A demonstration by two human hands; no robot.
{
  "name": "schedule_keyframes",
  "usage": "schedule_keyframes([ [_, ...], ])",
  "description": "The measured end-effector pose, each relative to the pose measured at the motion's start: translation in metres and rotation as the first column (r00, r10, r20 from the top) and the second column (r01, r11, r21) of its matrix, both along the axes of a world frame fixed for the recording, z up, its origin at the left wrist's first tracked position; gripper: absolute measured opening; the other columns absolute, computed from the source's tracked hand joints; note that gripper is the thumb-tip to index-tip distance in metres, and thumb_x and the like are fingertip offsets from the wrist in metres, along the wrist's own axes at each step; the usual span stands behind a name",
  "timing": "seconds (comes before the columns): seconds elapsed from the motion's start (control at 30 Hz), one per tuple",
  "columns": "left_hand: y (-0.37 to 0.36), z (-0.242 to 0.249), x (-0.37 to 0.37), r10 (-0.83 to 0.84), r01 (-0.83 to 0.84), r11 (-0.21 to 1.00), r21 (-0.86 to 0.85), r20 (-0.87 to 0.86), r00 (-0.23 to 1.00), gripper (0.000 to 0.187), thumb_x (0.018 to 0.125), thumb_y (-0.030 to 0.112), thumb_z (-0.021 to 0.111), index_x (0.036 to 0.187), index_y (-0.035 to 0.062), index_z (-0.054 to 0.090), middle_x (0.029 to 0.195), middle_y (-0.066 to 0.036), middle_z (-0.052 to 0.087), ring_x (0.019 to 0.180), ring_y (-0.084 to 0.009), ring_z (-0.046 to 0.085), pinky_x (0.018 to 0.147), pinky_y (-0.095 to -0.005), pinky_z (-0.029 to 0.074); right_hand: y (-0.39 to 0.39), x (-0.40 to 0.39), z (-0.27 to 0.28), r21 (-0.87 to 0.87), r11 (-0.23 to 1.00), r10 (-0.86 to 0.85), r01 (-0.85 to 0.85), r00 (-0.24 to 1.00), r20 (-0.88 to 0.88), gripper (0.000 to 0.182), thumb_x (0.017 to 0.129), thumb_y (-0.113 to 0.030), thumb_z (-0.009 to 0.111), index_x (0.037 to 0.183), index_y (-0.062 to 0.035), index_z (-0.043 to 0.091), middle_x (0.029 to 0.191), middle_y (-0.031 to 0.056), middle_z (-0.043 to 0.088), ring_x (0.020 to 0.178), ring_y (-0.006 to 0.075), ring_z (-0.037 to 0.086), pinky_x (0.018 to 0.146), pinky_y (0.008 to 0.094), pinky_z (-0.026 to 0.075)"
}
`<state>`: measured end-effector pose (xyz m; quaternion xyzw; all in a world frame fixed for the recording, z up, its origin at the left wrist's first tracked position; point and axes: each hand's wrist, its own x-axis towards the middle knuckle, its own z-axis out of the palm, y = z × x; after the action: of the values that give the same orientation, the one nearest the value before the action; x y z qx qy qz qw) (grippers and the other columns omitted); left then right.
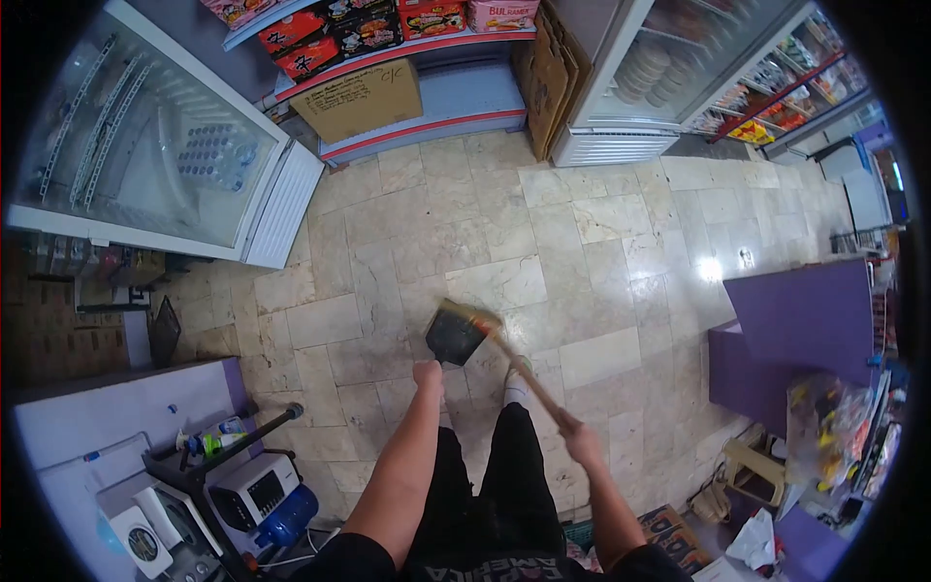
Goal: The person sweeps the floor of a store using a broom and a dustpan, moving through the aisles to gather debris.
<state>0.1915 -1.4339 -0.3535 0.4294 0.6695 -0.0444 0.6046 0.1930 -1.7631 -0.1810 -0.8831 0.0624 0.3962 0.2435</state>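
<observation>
My left hand (pixel 428 372) is closed around the handle of a black dustpan (pixel 454 339), which is low over the tiled floor in front of me. In my right hand (pixel 582 443) is the wooden stick of a broom (pixel 531 380), slanting away and to the left. The broom's head (pixel 468 312) is at the far edge of the dustpan and overlaps it. Whether any dirt lies in the pan is too small to make out. My foot (pixel 515 390) is just to the right of the dustpan, partly behind the broom stick.
Glass-door fridges stand at left (pixel 276 209) and far right (pixel 621 148). Between them is a shelf (pixel 475 92) with noodle packs and a cardboard box (pixel 361 102). A purple counter (pixel 795 325) is on the right. A desk (pixel 116 412) with a black frame is at left.
</observation>
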Motion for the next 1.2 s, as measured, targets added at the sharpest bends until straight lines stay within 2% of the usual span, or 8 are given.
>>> schedule_keyframes([
  [0.23, 0.098, 0.036, -0.088, -0.253, 0.259, 0.966, -0.009, 0.179, 0.951, 0.008, 0.067, -0.006, 0.051, 0.075, -0.0076, 0.053, 0.075, -0.012, 0.051, 0.064, -0.0221, 0.056, 0.054, -0.0256, 0.051, -0.067, -0.03, -0.023, -0.122, 0.882, -0.397, 0.455, 0.857, 0.328, 0.039, 0.081, -0.017, 0.049, 0.12, -0.0152, 0.047, 0.067, 0.0179, 0.058, 0.05, 0.0245, 0.055, 0.049, 0.0368, 0.044],
  [0.37, 0.154, 0.028, -0.126, -0.514, 0.526, 0.85, -0.015, 0.188, 0.837, 0.012, 0.067, -0.007, 0.048, 0.078, -0.0096, 0.053, 0.076, -0.012, 0.051, 0.064, -0.0216, 0.055, 0.058, -0.0274, 0.052, -0.066, -0.028, -0.082, 0.284, 0.255, -0.954, 0.924, 0.288, -0.081, 0.023, 0.081, -0.015, 0.045, 0.1, -0.0124, 0.056, 0.048, 0.0018, 0.035, 0.038, 0.0159, 0.037, 0.035, 0.0308, 0.032],
  [0.43, 0.162, 0.03, -0.128, -0.591, 0.596, 0.803, 0.004, 0.131, 0.796, 0.014, 0.066, -0.008, 0.048, 0.079, -0.0104, 0.054, 0.076, -0.013, 0.05, 0.064, -0.022, 0.055, 0.058, -0.0286, 0.052, -0.092, -0.072, -0.211, -0.005, 0.944, -0.305, 0.331, 0.876, 0.373, 0.012, 0.077, -0.017, 0.048, 0.079, -0.0081, 0.055, 0.052, 0.0061, 0.042, 0.043, 0.0188, 0.043, 0.037, 0.0349, 0.036],
  [0.53, 0.155, 0.024, -0.122, -0.587, 0.584, 0.81, 0.057, 0.052, 0.808, 0.011, 0.067, -0.008, 0.048, 0.076, -0.0107, 0.053, 0.075, -0.015, 0.05, 0.063, -0.0236, 0.055, 0.056, -0.0306, 0.052, -0.018, -0.146, -0.364, -0.312, 0.949, 0.011, 0.041, 0.986, 0.163, 0.016, 0.068, -0.013, 0.057, 0.078, -0.0015, 0.056, 0.078, 0.0182, 0.057, 0.075, 0.0331, 0.056, 0.064, 0.039, 0.046],
  [0.6, 0.159, -0.001, -0.122, -0.589, 0.588, 0.806, 0.065, 0.006, 0.808, 0.008, 0.064, -0.004, 0.049, 0.07, -0.0088, 0.052, 0.064, -0.012, 0.049, 0.054, -0.023, 0.053, 0.049, -0.0311, 0.045, 0.108, -0.163, -0.25, -0.001, 0.869, -0.495, 0.496, 0.868, -0.027, 0.023, 0.075, -0.017, 0.05, 0.09, -0.0025, 0.059, 0.076, 0.0162, 0.059, 0.07, 0.0318, 0.056, 0.063, 0.0396, 0.047],
  [0.77, 0.166, -0.003, -0.12, -0.601, 0.591, 0.797, 0.122, 0.068, 0.796, 0.005, 0.062, -0.002, 0.051, 0.065, -0.0068, 0.051, 0.062, -0.012, 0.048, 0.051, -0.0249, 0.052, 0.047, -0.035, 0.044, 0.151, -0.211, -0.089, 0.092, 0.742, -0.614, 0.665, 0.728, -0.306, 0.041, 0.076, -0.023, 0.054, 0.117, -0.0171, 0.052, 0.062, 0.0059, 0.055, 0.049, 0.0145, 0.048, 0.043, 0.0298, 0.041],
  [1.0, 0.163, 0.03, -0.171, -0.601, 0.599, 0.796, 0.087, 0.23, 0.766, 0.007, 0.067, -0.01, 0.045, 0.063, -0.0039, 0.045, 0.069, -0.011, 0.042, 0.064, -0.0257, 0.051, 0.062, -0.0434, 0.052, -0.028, -0.332, -0.066, 0.012, 0.837, -0.536, 0.547, 0.817, 0.211, 0.043, 0.079, -0.018, 0.053, 0.121, -0.0182, 0.047, 0.09, 0.0192, 0.06, 0.072, 0.0281, 0.058, 0.067, 0.037, 0.044],
  [1.2, 0.161, 0.039, -0.259, -0.609, 0.618, 0.781, 0.089, 0.325, 0.723, 0.01, 0.066, -0.011, 0.043, 0.074, -0.0088, 0.048, 0.073, -0.011, 0.045, 0.062, -0.0212, 0.05, 0.061, -0.0326, 0.052, -0.119, -0.406, -0.096, 0.019, 0.312, -0.91, 0.95, 0.292, 0.293, 0.043, 0.082, -0.02, 0.047, 0.125, -0.0203, 0.037, 0.062, 0.0137, 0.052, 0.054, 0.0258, 0.052, 0.049, 0.0399, 0.041],
])
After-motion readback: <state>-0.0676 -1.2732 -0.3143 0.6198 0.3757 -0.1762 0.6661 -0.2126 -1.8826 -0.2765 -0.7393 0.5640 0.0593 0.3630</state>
